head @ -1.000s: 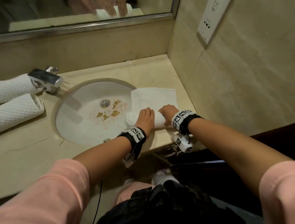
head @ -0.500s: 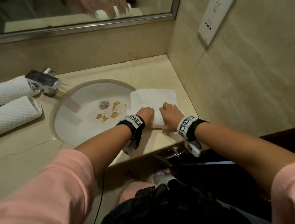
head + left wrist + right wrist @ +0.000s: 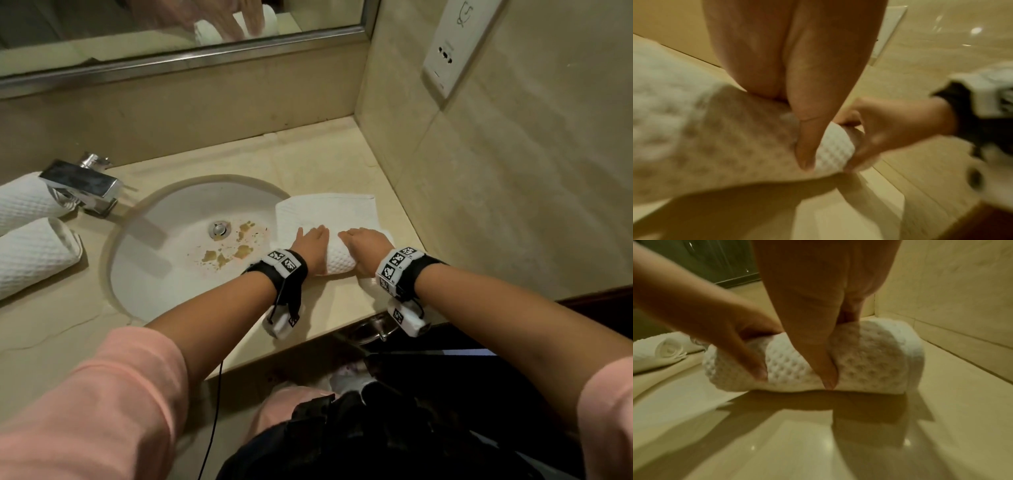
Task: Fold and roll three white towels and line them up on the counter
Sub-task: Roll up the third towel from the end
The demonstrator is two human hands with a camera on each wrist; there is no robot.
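Observation:
A white waffle towel lies on the beige counter right of the sink, its near end wound into a roll. My left hand grips the roll's left part and my right hand its right part. In the right wrist view the right hand has its thumb on the roll's near face and fingers over the top, and the left hand does the same. The left wrist view, blurred, shows my left hand on the towel. Two finished rolls lie side by side at the far left.
The round sink holds brownish debris near its drain. A chrome faucet stands beside the finished rolls. A tiled wall with a socket plate bounds the counter on the right, a mirror at the back.
Both hands have pushed the roll away from me over the flat part, so the roll is thicker and the flat part shorter. The two finished rolls have not moved.

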